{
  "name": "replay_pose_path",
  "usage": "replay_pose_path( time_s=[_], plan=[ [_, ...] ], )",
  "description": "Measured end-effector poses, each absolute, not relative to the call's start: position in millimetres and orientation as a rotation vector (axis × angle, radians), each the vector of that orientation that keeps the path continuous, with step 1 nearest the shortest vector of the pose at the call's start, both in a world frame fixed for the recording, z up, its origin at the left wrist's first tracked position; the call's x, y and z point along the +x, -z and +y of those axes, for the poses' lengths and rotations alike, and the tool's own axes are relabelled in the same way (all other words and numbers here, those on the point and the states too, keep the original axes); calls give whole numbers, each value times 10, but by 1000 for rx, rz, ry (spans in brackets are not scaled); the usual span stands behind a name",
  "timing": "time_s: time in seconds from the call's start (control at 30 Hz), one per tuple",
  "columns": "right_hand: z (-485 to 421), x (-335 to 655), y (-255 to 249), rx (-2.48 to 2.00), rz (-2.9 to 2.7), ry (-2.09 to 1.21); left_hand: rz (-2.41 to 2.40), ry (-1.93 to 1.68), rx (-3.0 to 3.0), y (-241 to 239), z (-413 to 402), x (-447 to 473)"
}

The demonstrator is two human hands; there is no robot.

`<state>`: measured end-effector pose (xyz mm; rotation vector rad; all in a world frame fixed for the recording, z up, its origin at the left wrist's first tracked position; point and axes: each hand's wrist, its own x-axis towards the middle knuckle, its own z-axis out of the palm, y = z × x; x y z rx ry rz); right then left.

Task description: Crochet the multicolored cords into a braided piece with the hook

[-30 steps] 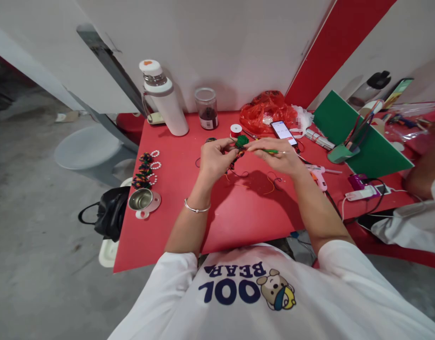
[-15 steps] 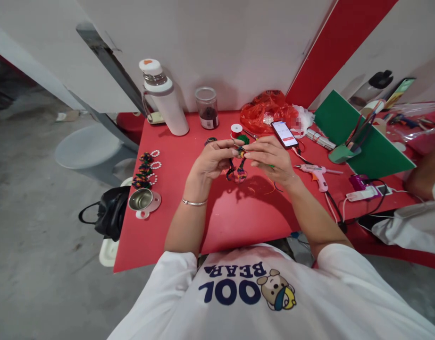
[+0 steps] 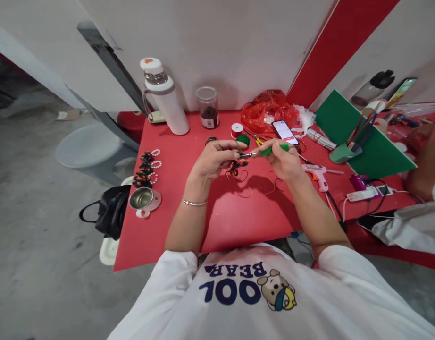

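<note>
Above the red table [image 3: 210, 222], my left hand [image 3: 215, 159] pinches a small multicoloured woven cord piece [image 3: 238, 165] with loose ends hanging. My right hand [image 3: 281, 159] grips a green-handled tool [image 3: 270, 151], its metal tip reaching left to the cord piece at my left fingertips. Loose thread scraps [image 3: 260, 186] lie on the table beneath my hands. A green spool [image 3: 243, 140] and a red thread spool [image 3: 236, 130] sit just beyond.
A white bottle [image 3: 164, 99], a jar [image 3: 207, 107], a red bag [image 3: 267, 112] and a phone [image 3: 284, 132] stand at the back. Finished pieces with bead rings [image 3: 146, 168] and a metal cup [image 3: 141, 199] lie left. A glue gun [image 3: 318, 173] and green board [image 3: 359, 137] are right.
My right hand has turned and brought the green-handled tool up, its tip now at the cord piece. My left hand has stayed in place, still holding the piece.
</note>
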<state>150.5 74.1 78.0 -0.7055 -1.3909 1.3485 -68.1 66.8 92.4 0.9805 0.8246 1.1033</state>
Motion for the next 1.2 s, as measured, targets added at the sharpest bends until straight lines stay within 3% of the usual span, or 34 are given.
replay_pose_path(
  time_s=[0.13, 0.43, 0.93, 1.2],
  plan=[
    [706, 1264, -612, -659, -1111, -1421, 800, -1190, 993, -890, 651, -574],
    [658, 1204, -405, -702, -1339, -1002, 847, -1221, 975, -943, 618, -596],
    [515, 1241, -551, -755, -1639, -388, 764, -1355, 1052, -814, 716, -544],
    [548, 1135, -357, -722, -1594, -182, 789, -1341, 901, -826, 647, -365]
  ],
)
